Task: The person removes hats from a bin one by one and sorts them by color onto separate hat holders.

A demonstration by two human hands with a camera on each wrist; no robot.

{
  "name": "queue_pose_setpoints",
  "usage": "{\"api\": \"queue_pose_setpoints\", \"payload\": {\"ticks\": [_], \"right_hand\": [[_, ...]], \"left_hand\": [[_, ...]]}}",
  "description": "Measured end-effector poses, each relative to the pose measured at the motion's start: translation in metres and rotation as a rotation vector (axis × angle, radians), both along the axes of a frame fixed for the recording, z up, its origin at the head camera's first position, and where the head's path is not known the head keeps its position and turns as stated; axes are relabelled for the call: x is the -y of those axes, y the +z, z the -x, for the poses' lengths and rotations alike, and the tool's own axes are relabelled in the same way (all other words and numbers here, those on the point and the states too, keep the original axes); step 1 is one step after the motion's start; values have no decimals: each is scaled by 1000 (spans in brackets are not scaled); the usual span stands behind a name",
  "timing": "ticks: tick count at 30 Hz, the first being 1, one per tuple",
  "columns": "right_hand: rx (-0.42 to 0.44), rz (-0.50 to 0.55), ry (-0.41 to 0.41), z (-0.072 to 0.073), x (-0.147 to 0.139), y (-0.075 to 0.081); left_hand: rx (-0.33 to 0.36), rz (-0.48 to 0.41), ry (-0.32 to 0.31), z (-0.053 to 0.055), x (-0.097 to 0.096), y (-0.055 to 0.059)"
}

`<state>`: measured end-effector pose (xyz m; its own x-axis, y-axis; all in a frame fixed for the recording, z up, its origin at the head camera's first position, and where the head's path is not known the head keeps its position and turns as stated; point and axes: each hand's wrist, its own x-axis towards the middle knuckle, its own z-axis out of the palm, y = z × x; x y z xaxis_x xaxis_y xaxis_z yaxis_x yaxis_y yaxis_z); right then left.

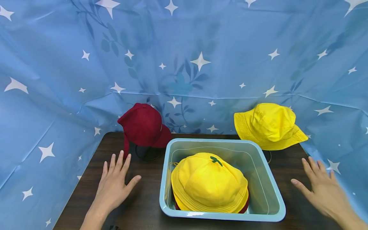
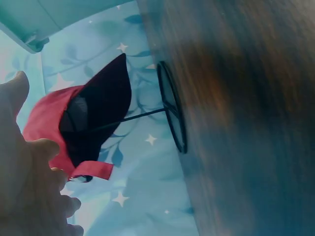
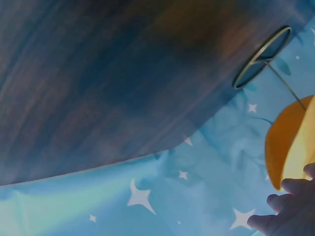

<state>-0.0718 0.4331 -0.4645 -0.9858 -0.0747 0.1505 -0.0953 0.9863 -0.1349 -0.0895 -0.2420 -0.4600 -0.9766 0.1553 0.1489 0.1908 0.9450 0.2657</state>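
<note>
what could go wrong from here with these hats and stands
A tug on the red cap could tip its thin black stand over too. The yellow hat at the far right also sits on a slim stand, which a bump from the right hand might topple. In the blue bin, a green-topped hat lies over a dark red item, so anything pressed on top may crush them.

Both hands [image 1: 115,185] and wrists [image 1: 98,212] are bare.
</note>
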Motion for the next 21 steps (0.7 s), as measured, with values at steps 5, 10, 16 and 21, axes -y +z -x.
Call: {"api": "queue_pose_setpoints", "payload": {"ticks": [5,10,16,21], "right_hand": [[-46,-7,37,-2,5,12],[-62,-33,60,-1,12,25],[-62,-51,68,0,23,38],[-89,-33,124,-1,29,46]], "left_hand": [[-4,0,-18,-2,-7,9],[-22,-9,-50,-6,-13,17],[-44,-23,-92,-5,-22,25],[-76,-30,-119,-3,-30,29]]}}
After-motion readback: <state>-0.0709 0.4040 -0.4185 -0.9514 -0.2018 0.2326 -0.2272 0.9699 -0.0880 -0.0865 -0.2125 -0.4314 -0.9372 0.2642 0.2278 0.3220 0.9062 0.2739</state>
